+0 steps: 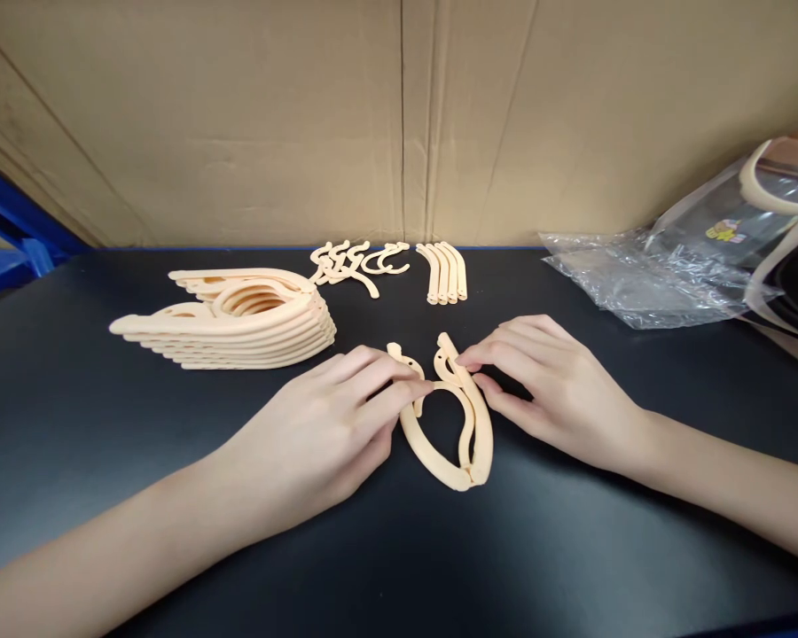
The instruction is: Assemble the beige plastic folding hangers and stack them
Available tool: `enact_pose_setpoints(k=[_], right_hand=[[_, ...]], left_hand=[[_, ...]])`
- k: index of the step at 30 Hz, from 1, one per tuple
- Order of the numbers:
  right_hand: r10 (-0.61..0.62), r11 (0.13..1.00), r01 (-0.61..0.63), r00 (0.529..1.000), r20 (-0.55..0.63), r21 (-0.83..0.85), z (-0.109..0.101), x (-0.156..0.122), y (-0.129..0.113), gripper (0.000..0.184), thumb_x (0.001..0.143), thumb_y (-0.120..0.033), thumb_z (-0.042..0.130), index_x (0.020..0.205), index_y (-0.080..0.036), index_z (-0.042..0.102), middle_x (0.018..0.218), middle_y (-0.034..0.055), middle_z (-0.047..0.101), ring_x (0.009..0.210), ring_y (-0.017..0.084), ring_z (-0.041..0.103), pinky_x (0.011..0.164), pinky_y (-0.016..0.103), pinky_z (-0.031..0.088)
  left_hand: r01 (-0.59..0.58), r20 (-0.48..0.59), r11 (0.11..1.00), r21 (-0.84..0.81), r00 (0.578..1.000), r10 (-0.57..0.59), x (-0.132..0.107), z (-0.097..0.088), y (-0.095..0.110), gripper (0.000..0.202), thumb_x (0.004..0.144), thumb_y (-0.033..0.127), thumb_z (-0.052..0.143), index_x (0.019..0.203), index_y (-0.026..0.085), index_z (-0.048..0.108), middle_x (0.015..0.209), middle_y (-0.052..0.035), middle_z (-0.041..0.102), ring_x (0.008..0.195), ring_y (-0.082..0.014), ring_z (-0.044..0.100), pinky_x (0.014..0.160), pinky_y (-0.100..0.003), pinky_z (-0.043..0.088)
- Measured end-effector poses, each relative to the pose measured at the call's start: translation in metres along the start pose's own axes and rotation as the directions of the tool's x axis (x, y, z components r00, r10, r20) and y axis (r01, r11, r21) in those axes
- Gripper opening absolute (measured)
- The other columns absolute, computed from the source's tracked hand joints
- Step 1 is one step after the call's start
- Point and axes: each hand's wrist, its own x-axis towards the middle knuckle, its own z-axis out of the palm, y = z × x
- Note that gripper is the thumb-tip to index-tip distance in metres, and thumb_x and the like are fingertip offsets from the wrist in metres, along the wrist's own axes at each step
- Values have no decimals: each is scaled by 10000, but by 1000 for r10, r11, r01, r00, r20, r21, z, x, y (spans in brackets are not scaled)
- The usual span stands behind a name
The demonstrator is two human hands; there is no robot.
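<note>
A cream plastic folding hanger [481, 434] lies on the black table in front of me, its two arms folded up beside each other and joined at the near end. Its curved hook loops between the arms. My left hand [339, 416] grips the left arm, with the index fingertip at the hook's end; the thumb is hidden. On the other side, my right hand [559, 390] has its thumb and fingers closed at the upper part of the right arm.
A stack of folded hangers [266, 332] sits at the left. Behind are loose hooks [355, 266] and a row of hanger arms [444, 273]. Clear plastic bags [658, 275] and a white-rimmed item [758, 190] lie at the right. Cardboard [239, 115] stands along the back edge.
</note>
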Motion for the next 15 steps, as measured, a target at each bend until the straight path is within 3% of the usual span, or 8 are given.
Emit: enact_pose_setpoints(k=[5, 8, 10, 15], right_hand=[[-28, 998, 28, 1000, 1, 59, -1, -1, -5, 116, 988, -148, 524, 1024, -150, 635, 917, 41, 739, 832, 164, 666, 935, 388, 448], [31, 983, -34, 999, 18, 180, -2, -2, -8, 157, 987, -153, 505, 1079, -166, 632, 944, 56, 740, 855, 176, 682, 859, 362, 510], [86, 949, -98, 995, 52, 300, -4, -2, -8, 198, 992, -159, 484, 1129, -187, 623, 1029, 67, 730, 903, 174, 687, 817, 325, 544], [75, 792, -194, 972, 223, 579, -10, 1, -7, 300, 1013, -144, 431, 1281, -218, 546, 1263, 71, 657, 1097, 148, 662, 927, 304, 550]], left_hand=[[74, 13, 991, -107, 997, -73, 2, -2, 7, 366, 950, 148, 484, 1313, 171, 524, 1284, -109, 593, 1195, -241, 536, 987, -377, 491], [98, 4, 988, -120, 995, -98, 1, -2, 7, 413, 952, 204, 516, 1363, 177, 482, 1349, -118, 564, 1273, -257, 499, 1055, -406, 462], [91, 16, 988, -123, 996, -89, -1, -1, 6, 453, 950, 235, 534, 1391, 171, 452, 1387, -125, 545, 1325, -263, 466, 1091, -417, 439], [106, 35, 983, -150, 994, -102, -6, 4, 3, 663, 924, 398, 593, 1483, 171, 316, 1529, -142, 414, 1424, -275, 363, 1153, -441, 368]])
